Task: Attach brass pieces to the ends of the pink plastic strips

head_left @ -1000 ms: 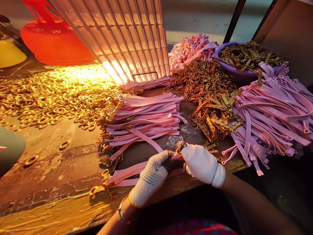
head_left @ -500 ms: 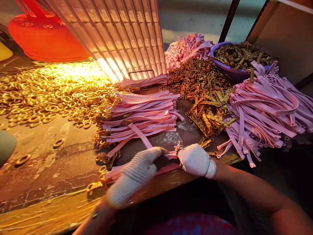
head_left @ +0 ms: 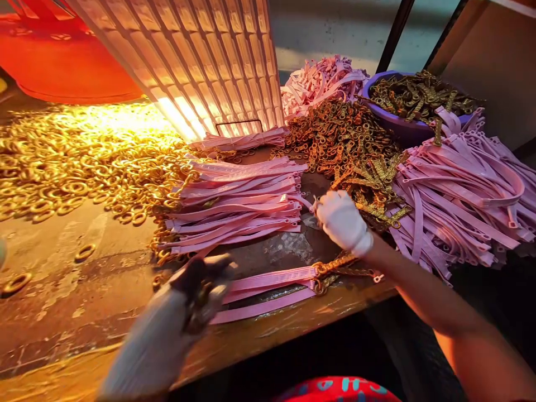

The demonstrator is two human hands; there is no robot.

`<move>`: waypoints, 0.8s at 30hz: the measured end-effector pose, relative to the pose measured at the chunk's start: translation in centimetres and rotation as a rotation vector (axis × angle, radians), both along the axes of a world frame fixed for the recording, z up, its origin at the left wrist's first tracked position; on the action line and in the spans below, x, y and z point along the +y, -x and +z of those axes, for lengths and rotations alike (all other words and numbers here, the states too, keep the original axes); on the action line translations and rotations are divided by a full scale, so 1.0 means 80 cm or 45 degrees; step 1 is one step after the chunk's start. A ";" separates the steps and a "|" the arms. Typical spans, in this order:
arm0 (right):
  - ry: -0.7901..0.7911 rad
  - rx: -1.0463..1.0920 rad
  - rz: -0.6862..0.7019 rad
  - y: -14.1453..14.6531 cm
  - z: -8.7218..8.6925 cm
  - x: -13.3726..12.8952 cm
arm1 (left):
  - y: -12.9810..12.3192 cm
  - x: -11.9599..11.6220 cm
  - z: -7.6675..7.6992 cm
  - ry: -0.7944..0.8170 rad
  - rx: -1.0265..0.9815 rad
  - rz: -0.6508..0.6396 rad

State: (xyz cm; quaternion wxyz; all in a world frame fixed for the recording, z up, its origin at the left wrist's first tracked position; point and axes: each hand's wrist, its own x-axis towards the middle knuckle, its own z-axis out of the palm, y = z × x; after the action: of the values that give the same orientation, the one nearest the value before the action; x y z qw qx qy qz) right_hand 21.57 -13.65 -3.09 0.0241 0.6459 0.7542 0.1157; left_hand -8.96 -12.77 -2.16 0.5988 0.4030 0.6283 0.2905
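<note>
- The work in hand seems to be joining or sorting pink straps and gold link pieces; this is a judgement, as neither hand is clearly showing a fastening.
- The front straps (head_left: 285,276) are lying near the worktop's (head_left: 109,301) front edge, their right ends meeting gold link pieces (head_left: 335,264).
- The left hand (head_left: 196,301), gloved and blurred, is hovering at those straps' left ends; its fingers are looking loosely parted, but I cannot tell whether they are holding anything.
- The right hand (head_left: 341,220) is curling its white-gloved fingers just beside the strap row (head_left: 238,195); the fingertips are hidden, so I cannot tell what, if anything, they are gripping.
- A next move would probably be calling for the left fingers steadying a front strap while the right fingers are picking out one end cleanly.
- Room is opening between the strap row and the front straps, and wider at left front, where a loose ring (head_left: 81,258) is lying.
- The link heap (head_left: 347,145) is crowding the right hand's far side, the strap pile (head_left: 469,190) is filling the right, and the ring heap (head_left: 84,162) is bounding the left.
- The lowest front strap is lying close to the edge, so a careless sleeve or wrist could be dragging it off.
</note>
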 end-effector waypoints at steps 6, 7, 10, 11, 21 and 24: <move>0.083 -0.305 0.054 -0.041 -0.025 0.086 | -0.095 0.006 0.004 0.753 -0.983 -0.262; 0.085 -0.303 0.071 -0.045 -0.027 0.087 | -0.100 0.006 0.003 0.756 -1.030 -0.273; 0.062 -0.303 0.118 -0.046 -0.020 0.082 | -0.106 0.001 -0.004 0.700 -1.029 -0.269; 0.035 -0.284 0.137 -0.044 -0.014 0.078 | -0.106 0.000 -0.006 0.689 -0.998 -0.278; -0.123 0.543 0.390 0.020 0.018 -0.026 | -0.105 -0.013 -0.011 0.249 -0.805 -0.315; -0.132 0.647 0.553 0.034 0.008 -0.056 | -0.101 -0.023 -0.010 -0.070 -0.711 -0.454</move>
State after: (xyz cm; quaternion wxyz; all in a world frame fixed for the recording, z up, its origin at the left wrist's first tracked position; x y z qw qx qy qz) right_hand 18.86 -18.16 -2.46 -0.2226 0.4786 0.8493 -0.0085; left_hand -0.88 -14.60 -3.00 0.7782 0.4272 0.3515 0.2972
